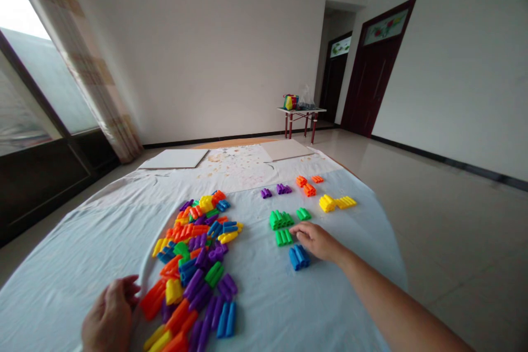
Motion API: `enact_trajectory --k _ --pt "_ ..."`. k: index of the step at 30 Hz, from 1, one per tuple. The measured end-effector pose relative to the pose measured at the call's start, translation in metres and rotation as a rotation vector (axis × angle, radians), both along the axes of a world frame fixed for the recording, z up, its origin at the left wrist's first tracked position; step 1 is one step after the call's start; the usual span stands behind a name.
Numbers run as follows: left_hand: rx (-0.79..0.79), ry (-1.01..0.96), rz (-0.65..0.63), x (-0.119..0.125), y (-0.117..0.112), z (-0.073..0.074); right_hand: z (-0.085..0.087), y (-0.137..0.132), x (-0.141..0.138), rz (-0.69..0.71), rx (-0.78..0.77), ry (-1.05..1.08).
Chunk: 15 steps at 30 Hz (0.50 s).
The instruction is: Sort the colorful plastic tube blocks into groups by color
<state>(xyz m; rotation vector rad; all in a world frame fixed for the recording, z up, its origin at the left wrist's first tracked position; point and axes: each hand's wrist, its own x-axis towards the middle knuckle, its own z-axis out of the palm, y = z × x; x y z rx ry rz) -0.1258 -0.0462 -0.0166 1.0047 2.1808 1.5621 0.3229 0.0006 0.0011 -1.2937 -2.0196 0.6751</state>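
My right hand [314, 239] is over the right half of the table, its fingers bent together at the right edge of a green tube block [284, 237]. Its fingertips appear to pinch that edge, though the contact is partly hidden. Just behind lie a larger green block cluster [281, 220] and a small green block [303, 214]; a blue tube block [299, 258] is in front. At the lower left, my left hand [109, 313] rests with loosely curled, parted fingers and nothing visible in them. It is beside an orange block [153, 300] at the edge of a mixed pile.
Purple blocks [284, 189], orange blocks [306, 186] and yellow blocks [337, 203] form separate groups farther back. Two flat boards, one white [175, 159] and one beige [286, 150], lie at the table's far end. A small side table [302, 110] holding bags stands beyond.
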Motion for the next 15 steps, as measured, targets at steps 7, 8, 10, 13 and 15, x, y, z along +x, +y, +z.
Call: enact_trajectory --k 7,8,10,13,15 --pt "-0.056 -0.109 0.024 0.008 -0.005 0.010 -0.015 0.007 0.024 -0.377 0.033 0.283" --pt "-0.058 -0.110 0.029 0.008 -0.005 0.010 -0.016 0.008 0.027 -0.429 0.033 0.296" --pt "-0.062 -0.109 0.030 0.009 -0.005 0.011 -0.018 0.009 0.030 -0.485 0.035 0.313" --pt "-0.078 -0.084 0.014 0.009 -0.004 0.012 -0.017 0.009 0.029 -0.474 0.036 0.299" --pt "-0.098 -0.063 0.003 0.007 -0.003 0.012 -0.017 0.009 0.026 -0.450 0.037 0.273"
